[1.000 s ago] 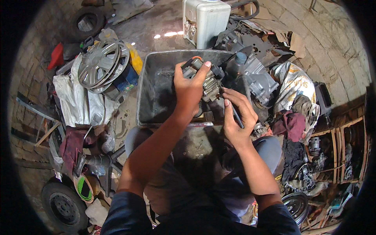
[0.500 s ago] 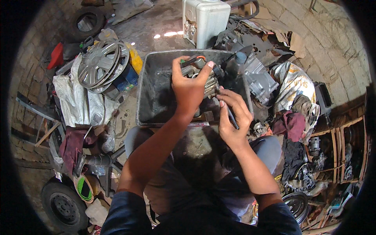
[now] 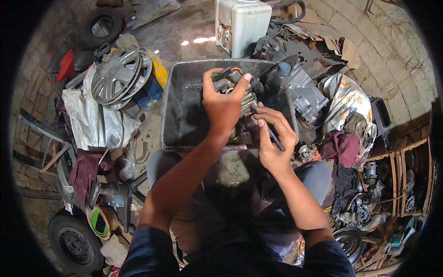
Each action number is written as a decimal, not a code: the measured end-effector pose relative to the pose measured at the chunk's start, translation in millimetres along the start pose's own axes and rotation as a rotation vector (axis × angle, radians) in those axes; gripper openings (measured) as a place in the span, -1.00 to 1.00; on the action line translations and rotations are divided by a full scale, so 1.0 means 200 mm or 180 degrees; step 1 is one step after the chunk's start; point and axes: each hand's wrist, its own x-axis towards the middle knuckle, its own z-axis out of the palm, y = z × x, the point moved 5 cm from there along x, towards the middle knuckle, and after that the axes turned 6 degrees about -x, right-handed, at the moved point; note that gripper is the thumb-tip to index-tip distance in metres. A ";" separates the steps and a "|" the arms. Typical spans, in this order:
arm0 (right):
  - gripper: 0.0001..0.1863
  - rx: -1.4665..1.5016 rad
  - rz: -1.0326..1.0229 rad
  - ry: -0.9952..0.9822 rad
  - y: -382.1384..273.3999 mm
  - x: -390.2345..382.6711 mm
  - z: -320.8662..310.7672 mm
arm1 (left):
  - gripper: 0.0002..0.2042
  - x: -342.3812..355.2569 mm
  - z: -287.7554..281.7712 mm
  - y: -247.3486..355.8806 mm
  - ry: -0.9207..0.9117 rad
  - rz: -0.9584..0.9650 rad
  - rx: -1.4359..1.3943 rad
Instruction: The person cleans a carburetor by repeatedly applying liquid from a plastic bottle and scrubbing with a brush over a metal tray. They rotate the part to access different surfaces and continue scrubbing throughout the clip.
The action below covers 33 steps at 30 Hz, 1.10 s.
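Note:
My left hand (image 3: 224,107) grips a metal machine part (image 3: 248,100) with a ribbed side, thumb and fingers spread round its top. An orange ring shows near its upper end; its exact kind is unclear and my hand hides much of it. My right hand (image 3: 279,147) pinches a slim dark rod-shaped tool (image 3: 275,139), whose upper end meets the ribbed side of the part. I cannot make out the tool's tip. Both hands are over a dark plastic tub (image 3: 164,121) between my knees. A bottle with a blue cap (image 3: 284,69) stands at the tub's right side.
Silver hubcaps (image 3: 117,76) are stacked at the left, near a white sack (image 3: 85,113). Beyond the tub stands a white jerrycan (image 3: 247,30). A grey metal housing (image 3: 304,94) lies at right. A wheel (image 3: 76,244) is at lower left.
The tool in my right hand has tilted slightly, its lower end shifting down and right. My left hand and the metal part hold almost the same place.

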 end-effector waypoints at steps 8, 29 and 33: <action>-0.86 -0.0123 0.0001 0.0180 0.01 0.00 -0.02 | -0.57 -0.01 0.00 -0.03 -0.0028 -0.0195 -0.0078; -0.85 -0.0104 -0.0088 0.0097 -0.01 0.00 -0.03 | -0.59 0.00 0.00 -0.01 -0.0004 -0.0305 -0.0319; -0.84 -0.0100 -0.0162 0.0035 -0.02 0.00 -0.01 | -0.60 0.00 -0.01 0.01 -0.0028 -0.0358 -0.0408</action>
